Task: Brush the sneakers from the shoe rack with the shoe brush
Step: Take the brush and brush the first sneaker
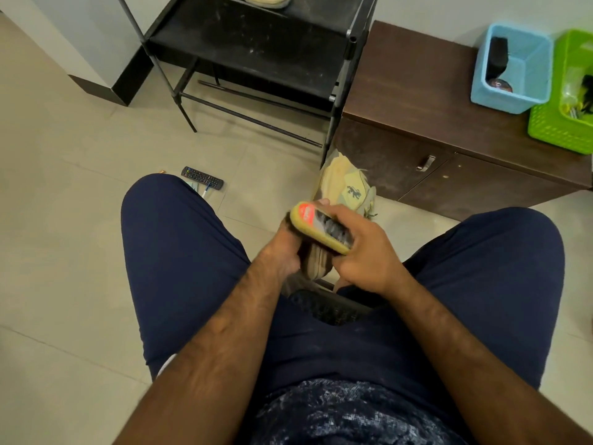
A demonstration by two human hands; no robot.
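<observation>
A beige and yellow sneaker [348, 187] is held up between my knees, and its nearer end is hidden among my hands. My left hand [282, 253] grips it from the left and below. My right hand [364, 253] holds the shoe brush [321, 228], which has a tan wooden back with a red label. The brush lies across the sneaker's middle with its bristles against the shoe. A second pale sneaker [266, 0] sits on an upper shelf of the black shoe rack [256, 46], cut off by the frame's top edge.
A brown cabinet [417, 91] stands right of the rack, with a blue basket [513, 65] and a green basket [564, 101] on top. A black remote [202, 178] lies on the tiled floor by my left knee. I sit on a black seat [330, 308].
</observation>
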